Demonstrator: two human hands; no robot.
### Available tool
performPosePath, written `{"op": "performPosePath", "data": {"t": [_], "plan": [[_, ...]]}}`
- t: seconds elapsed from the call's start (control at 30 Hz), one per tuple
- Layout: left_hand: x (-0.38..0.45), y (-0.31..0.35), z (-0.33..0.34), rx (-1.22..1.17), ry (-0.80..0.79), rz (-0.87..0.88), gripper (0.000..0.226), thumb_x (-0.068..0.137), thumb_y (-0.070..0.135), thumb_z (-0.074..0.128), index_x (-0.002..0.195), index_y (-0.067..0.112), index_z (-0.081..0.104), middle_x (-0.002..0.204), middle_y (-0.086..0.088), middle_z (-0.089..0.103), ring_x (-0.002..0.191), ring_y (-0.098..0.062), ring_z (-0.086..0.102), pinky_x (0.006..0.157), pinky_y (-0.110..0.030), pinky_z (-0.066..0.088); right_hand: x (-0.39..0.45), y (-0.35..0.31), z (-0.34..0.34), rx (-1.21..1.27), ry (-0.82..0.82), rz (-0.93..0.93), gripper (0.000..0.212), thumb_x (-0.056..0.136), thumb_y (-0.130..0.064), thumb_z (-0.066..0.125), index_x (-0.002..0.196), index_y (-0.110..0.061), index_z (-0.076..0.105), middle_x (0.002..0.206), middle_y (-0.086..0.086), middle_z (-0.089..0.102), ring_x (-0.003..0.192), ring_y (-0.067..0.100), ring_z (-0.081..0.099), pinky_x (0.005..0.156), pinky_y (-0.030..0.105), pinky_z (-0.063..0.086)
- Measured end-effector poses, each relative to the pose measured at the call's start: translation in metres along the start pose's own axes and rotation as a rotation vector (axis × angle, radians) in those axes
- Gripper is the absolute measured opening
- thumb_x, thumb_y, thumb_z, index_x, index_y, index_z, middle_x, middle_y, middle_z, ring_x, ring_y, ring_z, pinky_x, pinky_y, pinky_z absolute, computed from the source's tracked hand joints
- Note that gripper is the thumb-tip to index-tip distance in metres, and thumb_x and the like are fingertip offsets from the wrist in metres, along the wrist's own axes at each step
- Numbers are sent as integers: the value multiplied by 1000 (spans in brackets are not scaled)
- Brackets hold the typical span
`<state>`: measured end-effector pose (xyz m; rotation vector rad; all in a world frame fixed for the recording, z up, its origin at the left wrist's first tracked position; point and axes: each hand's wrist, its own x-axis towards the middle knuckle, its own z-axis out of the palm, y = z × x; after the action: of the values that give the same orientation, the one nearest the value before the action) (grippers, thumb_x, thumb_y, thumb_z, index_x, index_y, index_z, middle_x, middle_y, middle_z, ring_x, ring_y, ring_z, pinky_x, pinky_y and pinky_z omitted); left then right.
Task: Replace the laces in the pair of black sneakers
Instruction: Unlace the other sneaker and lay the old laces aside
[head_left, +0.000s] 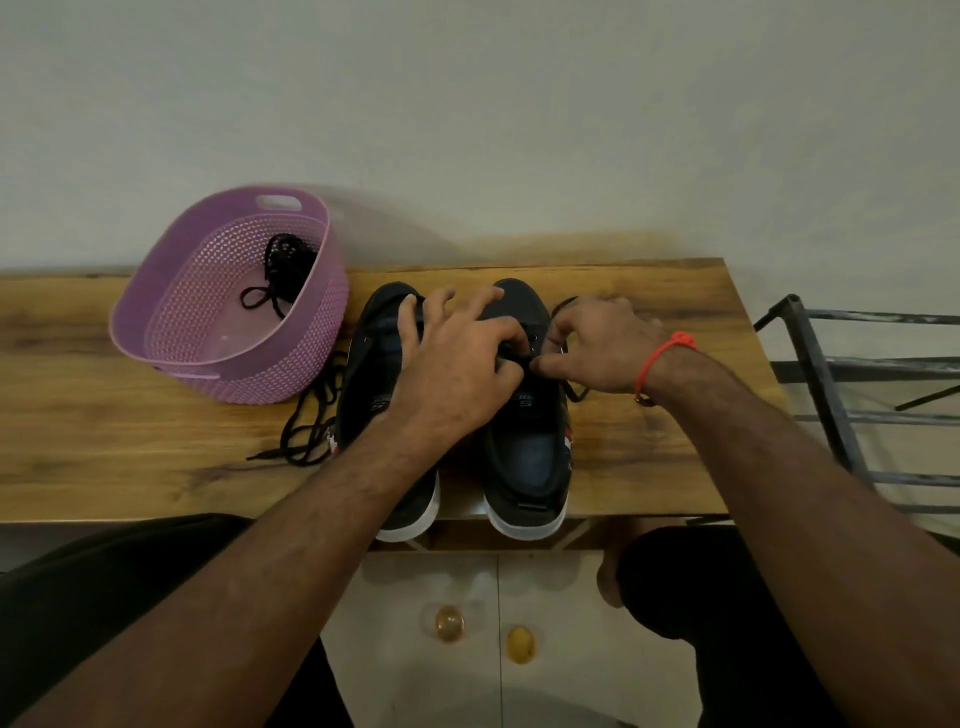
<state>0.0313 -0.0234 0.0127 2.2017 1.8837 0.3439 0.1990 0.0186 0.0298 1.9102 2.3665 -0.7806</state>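
Two black sneakers with white soles stand side by side on a wooden table, toes pointing away from me. My left hand (457, 358) lies across both, its fingers spread over the left sneaker (371, 374) and the toe of the right sneaker (527, 452), the thumb side pressing at the eyelets. My right hand (597, 345) pinches a black lace (574, 392) at the right sneaker's eyelets; that lace loops out to the right of the shoe. A loose black lace (306, 431) lies tangled on the table left of the left sneaker.
A purple plastic basket (171, 312) stands at the table's back left with another black lace (280, 273) inside. A dark metal rack (831, 395) stands off the table's right end. The wooden table (130, 457) ends just before my knees; a wall rises behind it.
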Motion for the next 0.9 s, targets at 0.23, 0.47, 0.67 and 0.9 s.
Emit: {"op": "performPosePath", "data": {"t": [0.23, 0.47, 0.67, 0.9], "plan": [[-2, 0, 7, 181, 73, 40, 28, 86, 57, 69, 110, 44, 68, 157, 13, 36, 148, -29, 19, 119, -60, 11, -3, -1, -5, 229, -51, 17, 15, 87, -28, 74, 85, -13, 73, 91, -2, 71, 91, 10, 63, 86, 27, 47], [-2, -11, 3, 0, 121, -108, 23, 87, 45, 72, 106, 43, 59, 148, 16, 41, 142, -25, 24, 116, -51, 16, 0, 12, -11, 202, -49, 136, 21, 84, -40, 73, 75, -22, 68, 96, -3, 68, 113, 25, 54, 104, 50, 45], [0, -10, 1, 13, 51, -137, 25, 89, 37, 70, 108, 46, 56, 146, 15, 40, 140, -25, 23, 114, -49, 15, 0, 14, -11, 224, -81, 120, 21, 88, -38, 71, 78, -21, 65, 93, -3, 68, 96, 15, 60, 83, 32, 48], [0, 4, 7, 174, 82, 27, 33, 91, 36, 68, 121, 45, 62, 156, 9, 34, 145, -30, 19, 115, -61, 14, 2, 7, -7, 287, -79, 71, 21, 87, -34, 70, 77, -21, 58, 82, 0, 64, 81, 16, 60, 63, 27, 45]]}}
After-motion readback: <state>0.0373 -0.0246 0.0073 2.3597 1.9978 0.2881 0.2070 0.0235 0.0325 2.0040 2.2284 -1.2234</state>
